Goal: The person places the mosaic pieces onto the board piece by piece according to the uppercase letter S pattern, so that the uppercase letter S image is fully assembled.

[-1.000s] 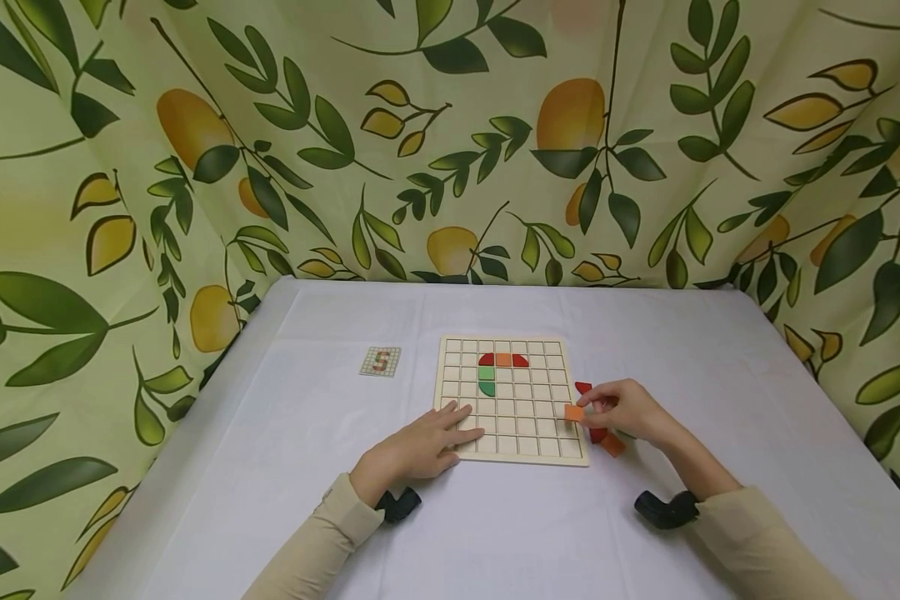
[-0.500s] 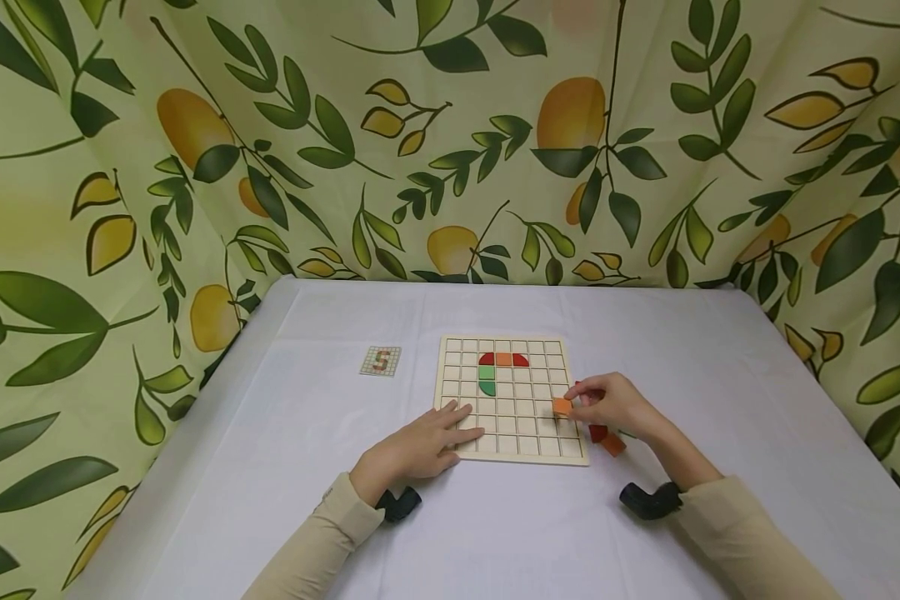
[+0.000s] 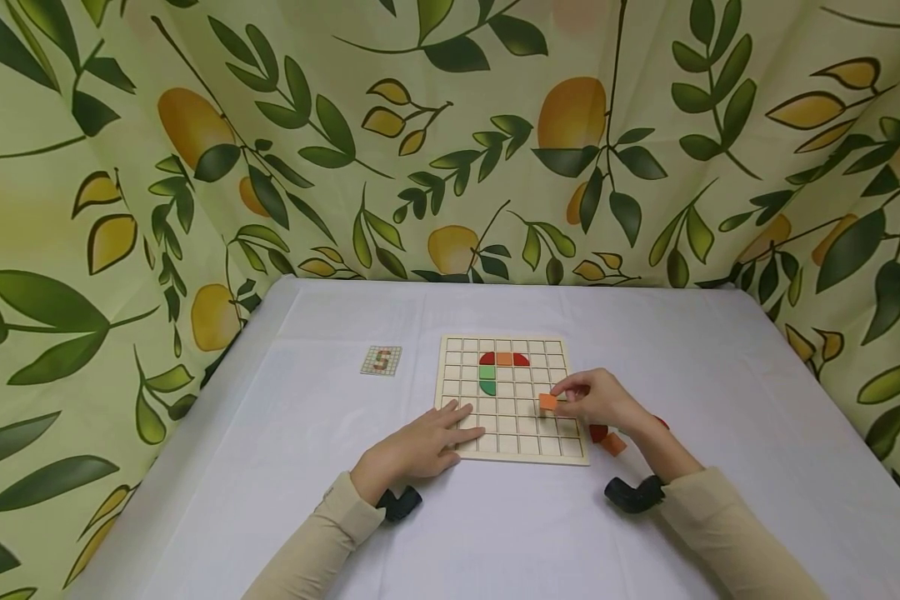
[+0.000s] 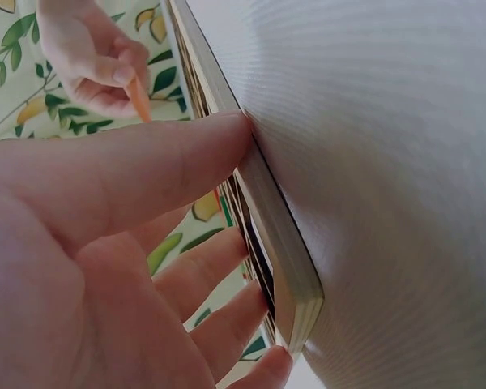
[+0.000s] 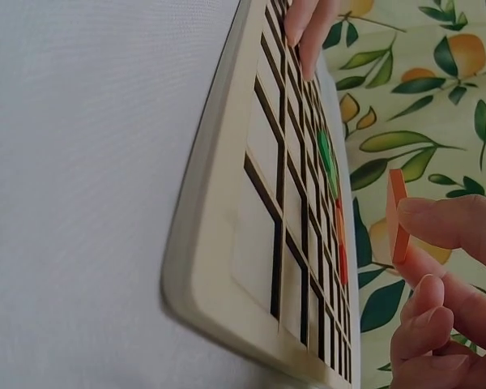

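Note:
My right hand point(image 3: 596, 398) pinches an orange square tile point(image 3: 547, 402) between thumb and finger over the right part of a wooden grid board point(image 3: 521, 446). In the right wrist view the orange tile point(image 5: 397, 215) is held on edge, raised above the board. My left hand point(image 3: 420, 443) rests spread on the board's near left corner, its thumb at the edge in the left wrist view. Set in the grid are an orange square point(image 3: 504, 359) between two red rounded pieces point(image 3: 521, 360), then a green square point(image 3: 487, 372) and a green rounded piece point(image 3: 487, 387) below.
Right of the board lie a red piece point(image 3: 598, 433) and another orange square point(image 3: 613, 444), with more red partly hidden by the right wrist. A small card point(image 3: 381, 361) with an S-shaped pattern on a grid lies left of the board. A leaf-print curtain point(image 3: 450, 150) stands behind the white table.
My right hand has carried the orange tile leftward from the board's right edge, over the grid. The left hand has stayed in place.

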`<state>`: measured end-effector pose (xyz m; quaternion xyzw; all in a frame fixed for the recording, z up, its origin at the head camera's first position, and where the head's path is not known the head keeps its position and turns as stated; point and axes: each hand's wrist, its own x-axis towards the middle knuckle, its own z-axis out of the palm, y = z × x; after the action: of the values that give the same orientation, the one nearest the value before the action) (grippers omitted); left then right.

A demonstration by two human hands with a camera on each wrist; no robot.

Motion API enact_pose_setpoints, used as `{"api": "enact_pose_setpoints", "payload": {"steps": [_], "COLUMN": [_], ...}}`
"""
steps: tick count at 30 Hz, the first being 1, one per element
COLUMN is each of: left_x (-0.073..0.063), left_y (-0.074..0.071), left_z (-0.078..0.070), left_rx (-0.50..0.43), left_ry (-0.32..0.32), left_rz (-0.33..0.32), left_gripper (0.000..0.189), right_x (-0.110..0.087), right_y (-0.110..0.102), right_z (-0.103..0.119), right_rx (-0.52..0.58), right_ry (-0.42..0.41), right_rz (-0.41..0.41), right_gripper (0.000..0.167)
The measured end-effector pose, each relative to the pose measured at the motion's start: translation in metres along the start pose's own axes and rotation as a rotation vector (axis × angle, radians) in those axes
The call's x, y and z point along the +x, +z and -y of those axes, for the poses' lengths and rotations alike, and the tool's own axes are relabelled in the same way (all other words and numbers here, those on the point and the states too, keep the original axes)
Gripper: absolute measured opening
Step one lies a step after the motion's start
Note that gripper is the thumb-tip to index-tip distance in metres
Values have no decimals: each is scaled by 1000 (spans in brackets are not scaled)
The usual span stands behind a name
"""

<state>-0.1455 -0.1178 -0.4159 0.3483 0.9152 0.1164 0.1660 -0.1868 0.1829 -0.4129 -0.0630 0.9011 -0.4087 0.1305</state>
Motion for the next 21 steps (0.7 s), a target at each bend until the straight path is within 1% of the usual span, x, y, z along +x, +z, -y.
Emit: {"api": "enact_pose_setpoints", "payload": {"steps": [5,16,21], "left_x": [1,1,1], "left_y": [1,1,0], "left_z": [-1,0,0], "left_rx": [-3,-8,-5], "left_ry": [-9,-14,-18], "left_rz": [6,6,7], "left_gripper": [48,48,48], "right_x": [3,11,14], "right_y": [3,11,16], "right_z": [0,4,6], "right_rx": [-1,38,36], "right_ry": [-23,-84,-113], "right_rz": [-4,17,4], "right_gripper": [28,27,26]}}
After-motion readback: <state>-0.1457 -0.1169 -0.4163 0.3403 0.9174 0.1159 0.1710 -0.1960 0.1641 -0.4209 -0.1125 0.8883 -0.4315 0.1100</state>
